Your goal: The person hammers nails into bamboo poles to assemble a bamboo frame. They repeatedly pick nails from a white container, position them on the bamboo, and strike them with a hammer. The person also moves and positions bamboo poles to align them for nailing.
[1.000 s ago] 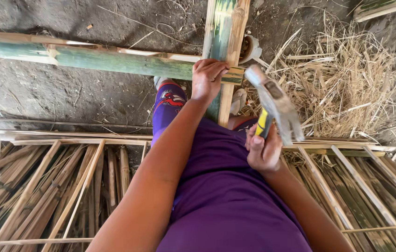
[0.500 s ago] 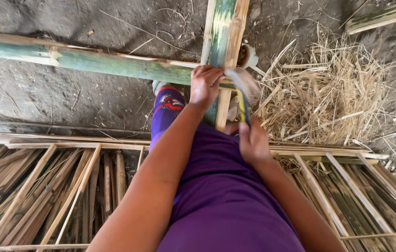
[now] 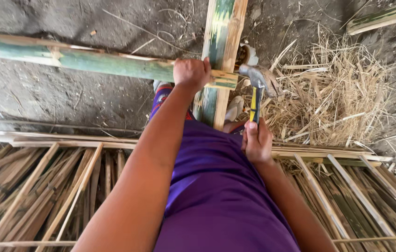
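My left hand (image 3: 191, 73) grips the end of a long green bamboo pole (image 3: 81, 59) where it crosses an upright split bamboo piece (image 3: 222, 42). My right hand (image 3: 256, 140) holds a claw hammer (image 3: 259, 81) by its yellow and black handle. The metal head sits against the right end of the pole, just right of the crossing. I wear purple clothing, and part of my foot shows below the crossing.
A frame of split bamboo slats (image 3: 44, 186) spans the lower view on both sides of me. A heap of dry straw (image 3: 338, 93) lies at the right. Another bamboo piece (image 3: 384, 16) lies at the top right on dirt ground.
The hammer was raised and tilted to the right a second ago; it has swung down to the joint and now rests at the pole's end. My left hand stayed on the pole.
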